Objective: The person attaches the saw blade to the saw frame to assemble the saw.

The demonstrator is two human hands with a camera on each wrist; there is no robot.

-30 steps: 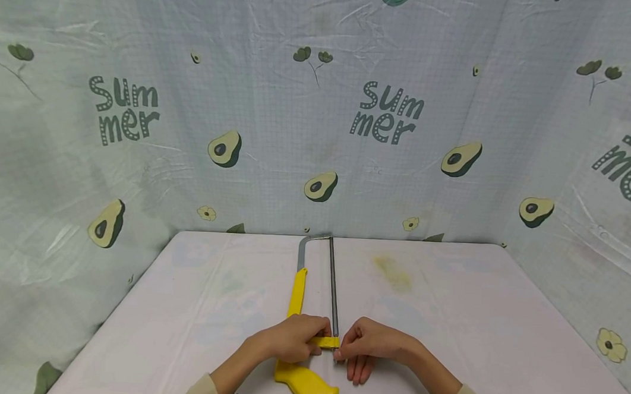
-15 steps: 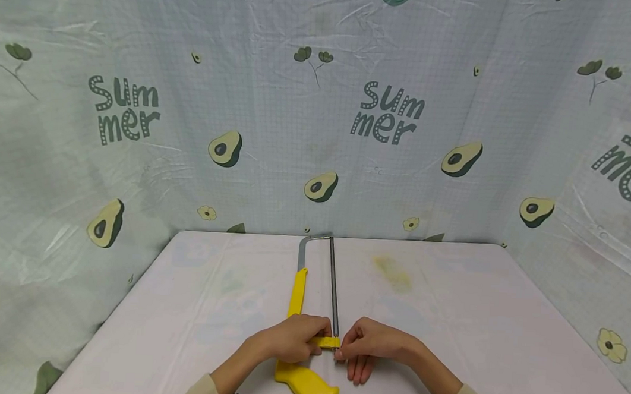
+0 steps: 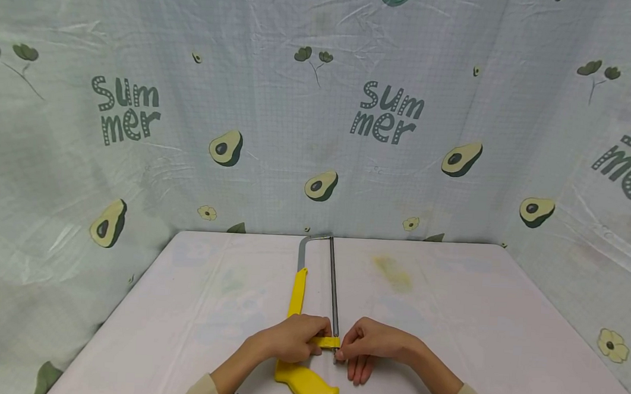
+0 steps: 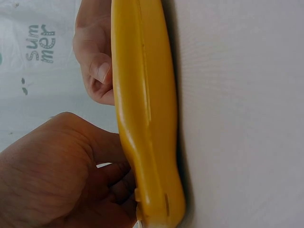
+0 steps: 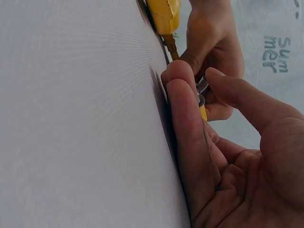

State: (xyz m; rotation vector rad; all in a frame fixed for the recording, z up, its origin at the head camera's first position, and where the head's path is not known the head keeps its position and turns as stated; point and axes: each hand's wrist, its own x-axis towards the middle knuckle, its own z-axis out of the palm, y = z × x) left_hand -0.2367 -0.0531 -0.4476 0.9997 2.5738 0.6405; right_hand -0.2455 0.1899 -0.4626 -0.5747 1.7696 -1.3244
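Note:
A hacksaw lies on the white table, with its yellow handle [image 3: 308,387] toward me and its grey metal bow [image 3: 302,253] at the far end. Its long metal blade section [image 3: 334,287] runs along the right side. My left hand [image 3: 295,337] grips the yellow cross arm [image 3: 328,342] of the frame near the blade's close end. Just right of that, my right hand [image 3: 369,342] pinches a small metal tension screw [image 5: 203,85] at the blade's end, between thumb and finger. Its exact shape is partly hidden by the fingertips. In the left wrist view, the handle [image 4: 145,95] covers part of both hands.
The white table [image 3: 448,323] spreads out on both sides of the saw. A pale sheet [image 3: 277,111] with avocado and lettering prints hangs behind it and along both sides. A yellowish stain [image 3: 393,273] marks the table at the back right.
My right fingertips have shifted very slightly to the right at the screw, and a little more metal shows there. The left hand and hacksaw have stayed in place.

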